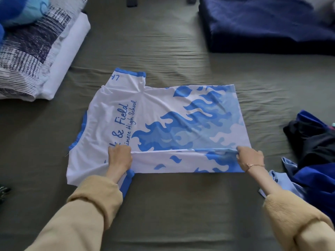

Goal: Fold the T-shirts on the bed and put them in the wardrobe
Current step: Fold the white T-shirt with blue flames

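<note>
- The T-shirt (163, 113) lies flat on the grey-green bed sheet (172, 205), collar to the left, hem to the right; it is white with blue trim at neck and sleeves, blue script lettering and a pale and mid-blue flame print
- Its near long edge is folded over onto the body, forming a straight band
- The left hand (119, 158) pinches that fold near the lettering; the right hand (251, 158), a bracelet (254, 166) at its wrist, grips the fold at the hem end
- A heap of dark and blue clothes (311, 160) lies at the right
</note>
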`<state>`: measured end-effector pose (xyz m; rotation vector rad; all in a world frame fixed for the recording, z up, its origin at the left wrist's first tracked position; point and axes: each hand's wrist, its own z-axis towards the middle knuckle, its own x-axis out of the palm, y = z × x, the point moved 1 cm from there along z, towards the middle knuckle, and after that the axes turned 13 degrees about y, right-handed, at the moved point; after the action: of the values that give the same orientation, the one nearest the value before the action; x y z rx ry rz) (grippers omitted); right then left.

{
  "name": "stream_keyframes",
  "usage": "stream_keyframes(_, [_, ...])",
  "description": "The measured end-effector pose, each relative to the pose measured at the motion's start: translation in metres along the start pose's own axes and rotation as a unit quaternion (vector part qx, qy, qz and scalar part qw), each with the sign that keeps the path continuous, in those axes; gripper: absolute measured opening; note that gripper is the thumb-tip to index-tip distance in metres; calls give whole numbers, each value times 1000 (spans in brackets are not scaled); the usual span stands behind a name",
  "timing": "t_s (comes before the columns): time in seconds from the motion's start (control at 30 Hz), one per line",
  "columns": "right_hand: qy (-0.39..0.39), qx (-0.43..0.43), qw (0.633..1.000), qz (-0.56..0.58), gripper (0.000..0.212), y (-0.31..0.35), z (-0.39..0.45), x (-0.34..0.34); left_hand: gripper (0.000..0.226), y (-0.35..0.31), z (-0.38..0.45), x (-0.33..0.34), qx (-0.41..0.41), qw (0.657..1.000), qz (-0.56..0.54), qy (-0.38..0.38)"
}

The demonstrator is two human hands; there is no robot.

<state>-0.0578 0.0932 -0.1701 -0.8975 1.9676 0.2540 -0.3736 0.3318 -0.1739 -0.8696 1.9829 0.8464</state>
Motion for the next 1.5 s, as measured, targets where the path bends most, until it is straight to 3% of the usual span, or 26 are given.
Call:
stream_keyframes(0.3, [15, 67, 987, 143, 30, -16, 59, -24, 26, -16, 74, -25, -62, 995, -62, 46])
stream_keyframes(0.47, [13, 92, 981, 169, 27, -16, 68, -21, 18, -28, 85, -21, -74, 985, -150, 46])
stream_keyframes(0.63, [-130, 59, 989, 48, 31, 3, 64, -17, 27, -51, 79, -20, 14, 988, -151, -28])
stream_keyframes(0.77, [-204, -25, 978, 40, 23, 32, 56, -17, 29, -88, 69, -20, 126, 984, -112, -57])
stream_keyframes(0.87, [-102, -136, 977, 126, 6, 51, 55, -4, 31, -117, 56, -22, 164, 979, -87, -82])
stream_keyframes(0.97, [-52, -227, 958, 165, 8, 58, 52, 14, 32, -148, 41, -21, 208, 970, -76, -97])
stream_keyframes(1.03, [-57, -214, 959, 175, 11, 53, 51, 18, 31, -166, 36, -20, 269, 957, -68, -89])
stream_keyframes(1.1, [-56, -128, 971, 196, 15, 36, 58, 18, 32, -180, 33, -18, 310, 944, -90, -69])
stream_keyframes(1.23, [-50, 25, 973, 224, 21, -3, 66, 15, 30, -180, 31, -18, 302, 941, -139, -62])
stream_keyframes(1.33, [-30, -20, 975, 217, 16, 5, 65, 13, 26, -165, 33, -16, 287, 943, -158, -64])
stream_keyframes(1.5, [5, -168, 969, 182, 10, 78, 47, 4, 22, -119, 32, -7, 251, 951, -174, -51])
